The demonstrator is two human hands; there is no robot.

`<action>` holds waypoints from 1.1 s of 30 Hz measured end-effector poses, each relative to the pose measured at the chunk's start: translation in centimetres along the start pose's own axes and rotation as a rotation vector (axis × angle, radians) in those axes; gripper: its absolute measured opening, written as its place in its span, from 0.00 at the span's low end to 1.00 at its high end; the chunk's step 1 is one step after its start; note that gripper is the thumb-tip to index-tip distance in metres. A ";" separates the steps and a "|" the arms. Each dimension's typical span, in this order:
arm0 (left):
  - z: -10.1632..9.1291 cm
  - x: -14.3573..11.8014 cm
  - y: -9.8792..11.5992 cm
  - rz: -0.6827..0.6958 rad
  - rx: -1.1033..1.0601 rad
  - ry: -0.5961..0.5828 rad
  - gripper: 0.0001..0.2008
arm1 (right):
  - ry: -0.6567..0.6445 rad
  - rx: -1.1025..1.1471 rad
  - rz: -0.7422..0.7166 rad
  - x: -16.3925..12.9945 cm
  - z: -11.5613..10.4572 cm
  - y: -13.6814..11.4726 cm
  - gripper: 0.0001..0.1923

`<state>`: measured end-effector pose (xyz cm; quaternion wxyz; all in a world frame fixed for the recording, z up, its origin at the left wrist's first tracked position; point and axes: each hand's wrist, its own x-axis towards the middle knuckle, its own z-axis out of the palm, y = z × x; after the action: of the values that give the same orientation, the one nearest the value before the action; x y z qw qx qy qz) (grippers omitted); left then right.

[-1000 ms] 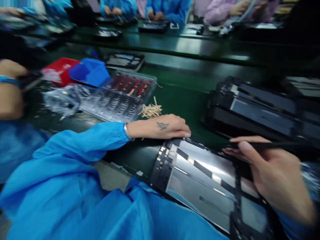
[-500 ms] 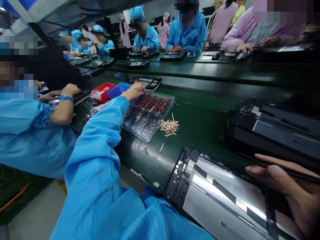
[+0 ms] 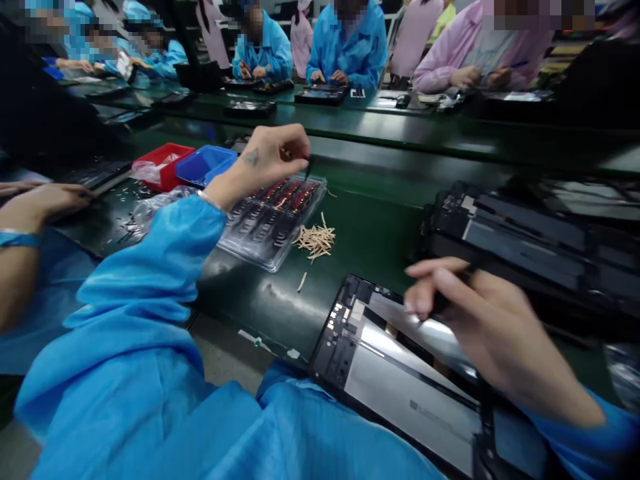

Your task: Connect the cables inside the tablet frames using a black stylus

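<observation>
Lifted since the earlier frame: left hand [image 3: 265,157], a small dark part [image 3: 309,167] pinched above the tray [image 3: 273,223].
Right hand [image 3: 480,320] is clasped on a dark tool [image 3: 440,301] over the tablet [image 3: 400,387], lower right; part placement is judged next.

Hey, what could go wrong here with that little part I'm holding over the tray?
The small dark part is only pinched by the left hand's fingertips above the clear tray, so it might drop among the other pieces. The right hand holds a dark tool over the open tablet, which may get scratched.
</observation>
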<state>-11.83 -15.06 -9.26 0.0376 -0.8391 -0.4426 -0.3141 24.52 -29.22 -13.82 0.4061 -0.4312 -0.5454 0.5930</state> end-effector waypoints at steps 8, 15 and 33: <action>4.1 -2.7 15.9 1.183 0.308 0.255 0.07 | -0.050 0.390 0.125 1.6 3.1 0.4 0.17; 5.0 -3.1 16.3 1.241 0.289 0.094 0.09 | 0.011 0.213 0.042 1.1 2.0 0.3 0.12; 5.0 -4.5 17.6 0.588 0.337 0.002 0.09 | 0.103 -0.684 -0.449 0.7 1.2 0.5 0.09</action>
<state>2.31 -27.22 -11.99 0.2649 -0.9126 -0.2273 -0.2129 23.12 -28.94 -14.38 0.3856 -0.4406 -0.7706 0.2518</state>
